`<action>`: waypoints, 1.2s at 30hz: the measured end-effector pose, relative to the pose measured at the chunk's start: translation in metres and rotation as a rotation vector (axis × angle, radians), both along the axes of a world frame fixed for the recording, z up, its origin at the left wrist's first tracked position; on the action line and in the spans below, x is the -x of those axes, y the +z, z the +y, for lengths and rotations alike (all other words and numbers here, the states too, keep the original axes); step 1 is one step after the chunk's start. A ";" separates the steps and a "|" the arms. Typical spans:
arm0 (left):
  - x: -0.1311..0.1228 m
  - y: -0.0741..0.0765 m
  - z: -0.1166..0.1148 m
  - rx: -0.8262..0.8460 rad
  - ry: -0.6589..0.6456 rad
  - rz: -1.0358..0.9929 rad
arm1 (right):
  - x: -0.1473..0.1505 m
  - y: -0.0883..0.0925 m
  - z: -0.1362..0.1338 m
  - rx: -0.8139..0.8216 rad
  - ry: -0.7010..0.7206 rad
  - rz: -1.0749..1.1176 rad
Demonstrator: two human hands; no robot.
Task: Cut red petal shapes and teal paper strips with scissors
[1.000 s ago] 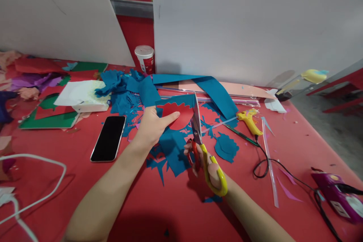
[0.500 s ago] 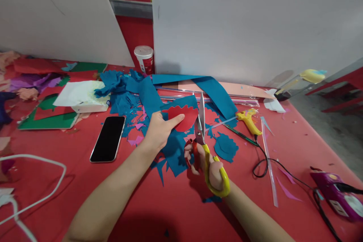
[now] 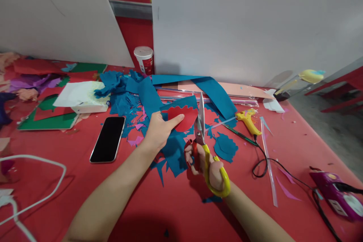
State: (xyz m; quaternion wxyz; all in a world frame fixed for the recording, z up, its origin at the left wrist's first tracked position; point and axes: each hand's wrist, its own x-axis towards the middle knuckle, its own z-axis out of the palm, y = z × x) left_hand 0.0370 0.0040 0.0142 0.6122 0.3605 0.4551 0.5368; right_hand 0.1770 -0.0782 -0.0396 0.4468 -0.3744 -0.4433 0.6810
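My left hand (image 3: 161, 130) pinches a red scalloped paper piece (image 3: 185, 119) lying over a blue paper sheet (image 3: 187, 102), thumb on top. My right hand (image 3: 205, 164) grips scissors (image 3: 199, 130) with one red and one yellow handle, fingers through the loops. The blades stand slightly apart and point away from me, at the right edge of the papers. Right of the scissors lies a blue scalloped cutout (image 3: 225, 147). Blue paper scraps (image 3: 174, 151) are on the table under my hands.
A black-screened phone (image 3: 108, 139) lies left of my arm. On the right are a yellow glue gun (image 3: 248, 121) with a black cord, a clear glue stick (image 3: 269, 162) and a purple power strip (image 3: 337, 193). A lidded cup (image 3: 144, 60) stands at the back by white panels (image 3: 241, 26).
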 end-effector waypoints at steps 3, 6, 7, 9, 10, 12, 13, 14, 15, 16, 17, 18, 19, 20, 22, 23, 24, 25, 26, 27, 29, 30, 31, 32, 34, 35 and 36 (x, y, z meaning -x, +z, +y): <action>-0.001 0.000 0.000 -0.010 0.007 -0.006 | 0.000 -0.002 0.000 -0.001 -0.003 0.010; -0.001 0.000 -0.001 -0.013 0.013 -0.019 | 0.000 -0.006 -0.001 -0.012 -0.009 0.024; -0.001 -0.001 -0.001 -0.016 0.013 -0.022 | -0.001 -0.008 -0.001 -0.024 -0.006 0.028; 0.000 -0.001 0.000 -0.022 0.014 -0.022 | -0.001 -0.009 -0.001 -0.052 0.001 0.031; 0.000 -0.001 0.000 -0.024 0.014 -0.019 | 0.000 -0.010 -0.001 -0.063 0.003 0.030; 0.000 -0.001 0.000 -0.026 0.017 -0.011 | 0.000 -0.010 0.000 -0.069 0.006 0.023; 0.000 0.000 0.001 -0.023 0.019 -0.004 | 0.000 -0.009 0.000 -0.067 0.007 0.018; 0.000 0.000 0.001 -0.020 0.019 0.005 | 0.000 -0.009 0.000 -0.064 0.008 0.012; 0.001 0.000 0.001 -0.016 0.020 0.016 | 0.000 -0.008 0.000 -0.063 0.010 0.008; 0.001 0.001 0.001 -0.013 0.021 0.032 | 0.000 -0.007 0.000 -0.062 0.012 0.005; 0.001 0.001 0.001 -0.010 0.022 0.050 | 0.000 -0.007 0.000 -0.062 0.015 0.001; 0.002 0.001 0.001 -0.011 0.023 0.070 | -0.001 -0.007 0.000 -0.063 0.016 -0.002; 0.002 0.002 0.001 -0.014 0.025 0.088 | -0.001 -0.007 0.000 -0.064 0.016 -0.005; 0.003 0.002 0.001 -0.019 0.027 0.103 | -0.001 -0.008 0.000 -0.068 0.016 -0.007; 0.004 0.003 0.001 -0.031 0.024 0.122 | -0.002 -0.011 -0.001 -0.080 0.027 -0.010; 0.004 0.003 0.002 -0.037 0.022 0.127 | -0.003 -0.012 -0.001 -0.085 0.031 -0.005; 0.004 0.004 0.002 -0.043 0.020 0.131 | -0.003 -0.013 -0.001 -0.087 0.036 0.004; 0.005 0.004 0.002 -0.048 0.019 0.134 | -0.003 -0.014 -0.001 -0.085 0.038 0.015; 0.005 0.004 0.002 -0.053 0.018 0.136 | -0.002 -0.014 -0.001 -0.077 0.039 0.028; 0.005 0.004 0.002 -0.057 0.018 0.137 | -0.002 -0.014 -0.001 -0.066 0.042 0.040; 0.005 0.003 0.002 -0.061 0.020 0.140 | -0.001 -0.013 -0.001 -0.044 0.052 0.060; 0.005 0.003 0.002 -0.062 0.020 0.144 | -0.001 -0.012 -0.001 -0.031 0.059 0.068; 0.005 0.003 0.002 -0.062 0.018 0.149 | -0.001 -0.011 -0.001 -0.017 0.061 0.074; 0.005 0.003 0.003 -0.065 0.016 0.155 | 0.000 -0.010 -0.001 -0.002 0.062 0.074; 0.006 0.003 0.003 -0.075 0.012 0.170 | 0.000 -0.009 0.000 0.021 0.051 0.065; 0.006 0.002 0.003 -0.083 0.011 0.179 | 0.000 -0.008 0.000 0.030 0.046 0.054; 0.006 0.002 0.003 -0.092 0.011 0.189 | 0.001 -0.007 0.000 0.039 0.041 0.043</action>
